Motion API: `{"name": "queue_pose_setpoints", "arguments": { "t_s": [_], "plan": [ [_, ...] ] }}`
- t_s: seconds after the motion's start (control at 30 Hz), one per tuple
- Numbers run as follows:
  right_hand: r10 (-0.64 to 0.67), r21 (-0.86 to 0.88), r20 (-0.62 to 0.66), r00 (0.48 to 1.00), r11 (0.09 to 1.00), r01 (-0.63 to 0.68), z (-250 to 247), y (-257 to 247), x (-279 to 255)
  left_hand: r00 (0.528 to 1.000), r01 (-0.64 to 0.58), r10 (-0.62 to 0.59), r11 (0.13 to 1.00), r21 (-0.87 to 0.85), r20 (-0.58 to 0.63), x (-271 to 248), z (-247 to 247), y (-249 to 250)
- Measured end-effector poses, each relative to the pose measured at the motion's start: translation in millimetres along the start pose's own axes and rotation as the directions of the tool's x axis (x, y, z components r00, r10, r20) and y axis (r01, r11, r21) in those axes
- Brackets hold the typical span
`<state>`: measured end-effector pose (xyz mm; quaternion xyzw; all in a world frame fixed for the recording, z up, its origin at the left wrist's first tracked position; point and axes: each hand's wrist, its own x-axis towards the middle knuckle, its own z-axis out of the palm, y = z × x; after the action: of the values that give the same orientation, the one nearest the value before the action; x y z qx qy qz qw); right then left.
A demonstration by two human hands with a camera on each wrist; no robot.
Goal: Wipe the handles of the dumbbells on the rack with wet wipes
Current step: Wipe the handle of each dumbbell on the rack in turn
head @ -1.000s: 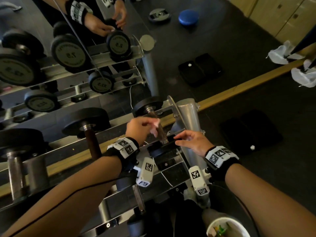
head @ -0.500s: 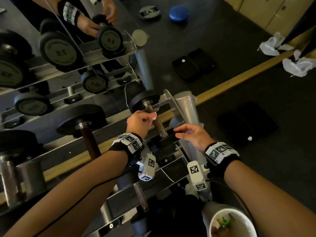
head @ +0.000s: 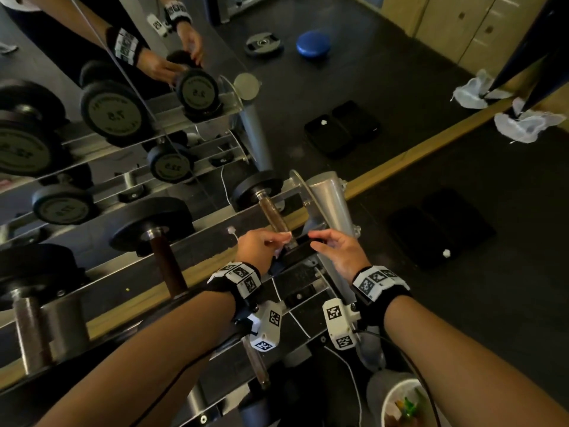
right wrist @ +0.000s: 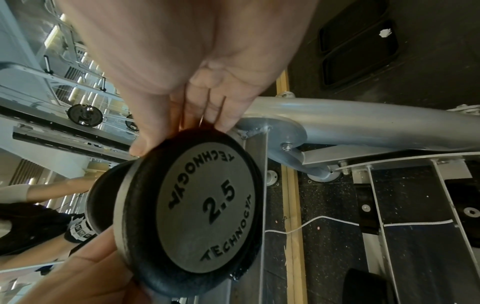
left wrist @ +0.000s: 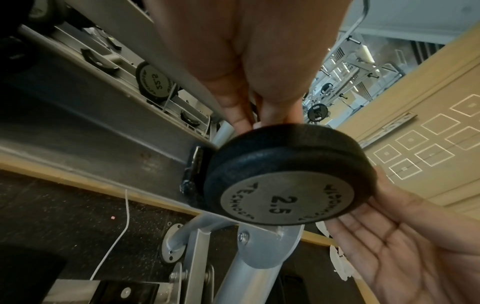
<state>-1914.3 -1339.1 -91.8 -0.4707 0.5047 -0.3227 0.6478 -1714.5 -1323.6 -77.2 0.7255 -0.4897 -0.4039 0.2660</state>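
A small 2.5 dumbbell lies at the right end of the steel rack (head: 212, 224). Its brown handle (head: 274, 217) runs from the far black head (head: 257, 188) to the near head (head: 300, 251) (left wrist: 285, 181) (right wrist: 197, 205). My left hand (head: 258, 248) (left wrist: 246, 72) is curled round the near end of the handle, just behind the near head. A pale edge of the wet wipe (head: 282, 239) shows under its fingers; the rest is hidden. My right hand (head: 338, 251) (right wrist: 194, 61) rests its straight fingers on the rim of the near head.
Bigger dumbbells (head: 154, 223) sit on the rack to the left. A mirror (head: 117, 112) behind repeats the rack and my hands. The rack's silver post (head: 329, 204) stands right of my hands. A white bin (head: 400, 405) is below, black pads (head: 440, 229) and crumpled wipes (head: 529, 124) on the floor.
My left hand has slid back along the handle from near the far head to the near end, baring most of the handle. The right hand has stayed on the near head.
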Motion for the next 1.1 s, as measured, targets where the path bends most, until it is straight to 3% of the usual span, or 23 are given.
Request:
{"name": "queue_pose_setpoints", "arguments": {
  "t_s": [0.1, 0.27, 0.4, 0.47, 0.6, 0.77, 1.0, 1.1],
  "plan": [
    [-0.006, -0.019, -0.015, 1.000, 1.000, 0.006, 3, -6, -6, 0.994, -0.041, 0.028, 0.992, 0.116, 0.107, -7, -7, 4],
    [0.007, -0.251, 0.056, 0.998, 0.968, 0.008, -9, -19, -36, 0.962, 0.120, -0.127, 0.992, 0.044, 0.244, -20, -31, 11],
    [-0.034, -0.321, -0.057, 0.998, 0.947, 0.014, -51, -27, -85, 0.932, 0.167, -0.134, 0.983, -0.070, 0.338, -52, -49, 19],
    [-0.064, -0.317, -0.130, 0.989, 0.948, 0.019, -77, -30, -119, 0.942, 0.131, -0.086, 0.984, -0.121, 0.324, -78, -42, 32],
    [-0.114, -0.351, -0.230, 0.967, 0.936, 0.026, -133, -33, -201, 0.984, -0.060, 0.095, 0.973, -0.224, 0.151, -136, -1, 68],
    [-0.177, -0.496, -0.278, 0.944, 0.868, 0.017, -184, -23, -307, 0.929, -0.279, 0.327, 0.926, -0.254, 0.172, -222, 72, 103],
    [-0.103, -0.632, -0.353, 0.930, 0.759, -0.156, -205, 21, -435, 0.871, -0.274, 0.280, 0.959, -0.074, 0.403, -334, 174, 96],
    [-0.077, -0.695, -0.387, 0.919, 0.680, -0.235, -211, 40, -485, 0.861, -0.298, 0.263, 0.955, 0.013, 0.434, -369, 209, 86]
  ]
}}
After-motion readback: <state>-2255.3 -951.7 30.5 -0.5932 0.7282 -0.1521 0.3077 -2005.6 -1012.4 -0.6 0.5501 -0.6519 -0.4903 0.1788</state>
